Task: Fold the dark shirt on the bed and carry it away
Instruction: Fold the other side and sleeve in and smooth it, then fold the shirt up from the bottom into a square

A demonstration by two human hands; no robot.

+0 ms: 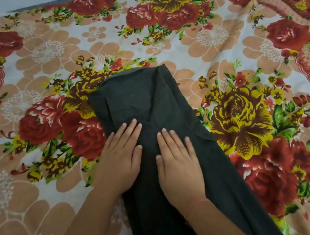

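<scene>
Forearms: nearest me, both my bare forearms reached up from the bottom edge toward the dark shirt point(142, 98), the right one lying over its lower cloth.
Dark shirt: it lay as a long narrow strip on the floral bedsheet point(220, 47), its sides apparently turned in; the far end sat near the middle of the sheet and the near end ran out of view below me.
Left hand: my left hand point(121, 158) was open and flat, fingers spread, pressing on the shirt's left edge, the palm partly over the sheet just beside the shirt.
Right hand: my right hand point(179, 167) was open too, palm down on the shirt's middle, gripping nothing.
Creases: a few diagonal folds showed on the shirt just beyond my fingertips.
Step in hand: I judged I was smoothing the narrowed strip flat, with the lengthwise folding seemingly done.
Progress: roughly midway; no crosswise fold yet, nothing lifted.
Next move: it would call for pinching both corners of one end of the shirt and bringing it over the other, keeping the side edges aligned so the strip did not splay.
</scene>
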